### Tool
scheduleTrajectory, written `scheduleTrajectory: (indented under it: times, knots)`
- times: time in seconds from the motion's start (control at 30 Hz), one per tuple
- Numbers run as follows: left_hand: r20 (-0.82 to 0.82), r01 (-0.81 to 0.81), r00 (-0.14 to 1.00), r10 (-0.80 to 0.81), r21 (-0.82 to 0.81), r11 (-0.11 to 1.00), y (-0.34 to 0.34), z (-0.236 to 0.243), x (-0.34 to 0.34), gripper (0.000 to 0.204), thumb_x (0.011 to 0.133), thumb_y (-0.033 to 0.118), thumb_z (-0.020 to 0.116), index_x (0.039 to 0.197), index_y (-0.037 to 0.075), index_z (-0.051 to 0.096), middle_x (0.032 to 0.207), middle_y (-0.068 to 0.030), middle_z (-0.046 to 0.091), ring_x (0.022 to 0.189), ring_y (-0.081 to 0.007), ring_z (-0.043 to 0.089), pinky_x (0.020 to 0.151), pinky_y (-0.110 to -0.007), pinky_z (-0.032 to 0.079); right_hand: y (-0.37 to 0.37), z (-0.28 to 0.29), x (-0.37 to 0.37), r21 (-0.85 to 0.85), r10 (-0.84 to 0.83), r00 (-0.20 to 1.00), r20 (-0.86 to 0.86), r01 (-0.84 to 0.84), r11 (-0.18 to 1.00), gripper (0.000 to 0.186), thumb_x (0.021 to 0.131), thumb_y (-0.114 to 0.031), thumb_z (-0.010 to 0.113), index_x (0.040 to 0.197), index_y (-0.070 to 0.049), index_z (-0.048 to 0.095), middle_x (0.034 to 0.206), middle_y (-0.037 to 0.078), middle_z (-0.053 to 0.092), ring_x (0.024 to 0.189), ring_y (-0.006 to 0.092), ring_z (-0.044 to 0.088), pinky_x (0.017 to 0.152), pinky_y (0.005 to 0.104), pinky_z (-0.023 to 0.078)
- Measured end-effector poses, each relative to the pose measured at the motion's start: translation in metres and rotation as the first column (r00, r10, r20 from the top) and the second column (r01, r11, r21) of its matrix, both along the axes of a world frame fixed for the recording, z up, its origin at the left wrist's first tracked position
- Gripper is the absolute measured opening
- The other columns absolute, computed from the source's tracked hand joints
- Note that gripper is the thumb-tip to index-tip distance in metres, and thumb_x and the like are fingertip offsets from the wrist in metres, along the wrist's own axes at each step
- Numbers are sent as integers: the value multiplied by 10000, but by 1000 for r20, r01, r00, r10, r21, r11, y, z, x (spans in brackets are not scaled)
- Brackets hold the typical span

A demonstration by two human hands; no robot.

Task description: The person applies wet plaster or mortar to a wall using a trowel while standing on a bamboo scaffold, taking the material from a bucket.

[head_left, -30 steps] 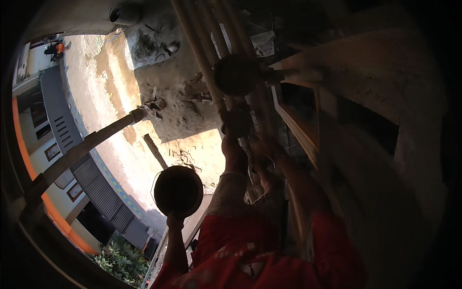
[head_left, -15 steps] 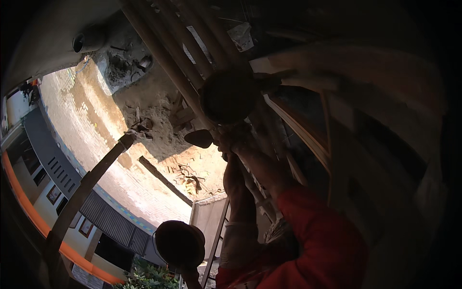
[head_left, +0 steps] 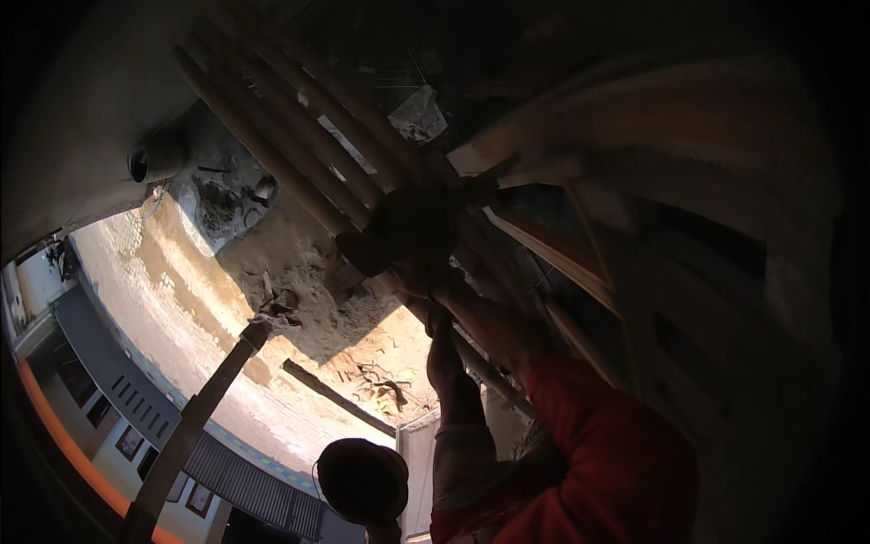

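Note:
My right hand, at the end of a red sleeve, is closed in deep shadow near the middle of the view. Beside its fingers shows a dark, rounded blade, apparently a trowel, which overlaps the edge of a dark round bucket. This bucket is just beyond my hands, against several long poles; its contents are too dark to make out. My left hand reaches up from below and is close against the right one. Shadow hides its fingers and whatever they touch.
A second dark bucket is at the lower left; its support is unclear. A slanting wooden post rises on the left. Below are sandy rubble, a dark beam and sunlit paving. Boards stand at the right.
The view has shifted, so the surroundings appear lower. The trowel blade has moved from below the bucket up to its left edge. Both hands remain close together.

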State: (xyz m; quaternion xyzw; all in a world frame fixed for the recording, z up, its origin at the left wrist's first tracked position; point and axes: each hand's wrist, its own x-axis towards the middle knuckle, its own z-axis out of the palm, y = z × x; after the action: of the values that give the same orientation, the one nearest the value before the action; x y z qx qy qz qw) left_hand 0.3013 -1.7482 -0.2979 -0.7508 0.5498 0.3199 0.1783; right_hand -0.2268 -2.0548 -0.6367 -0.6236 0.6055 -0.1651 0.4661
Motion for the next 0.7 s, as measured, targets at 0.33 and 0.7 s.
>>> scheduleTrajectory:
  times: [0.33,0.7]
  knots:
    - [8,165,986,-165,-69,984,-65,-7,-42,613,766,272,748,1290,45,525,1232,-206,586,1157,-339,548,980,-397,441,73,154,-72,89,-293,955,-41,296,951,357,732,-333,665,965,-65,690,959,66,667,951,252,603,833,419,498]
    - [64,342,939,-338,-79,936,-81,38,-73,649,762,296,759,1308,50,509,1236,-195,589,1153,-336,552,967,-382,455,298,268,-110,256,-593,797,-112,600,758,370,693,-336,686,941,-61,691,936,77,671,923,254,614,812,413,507]
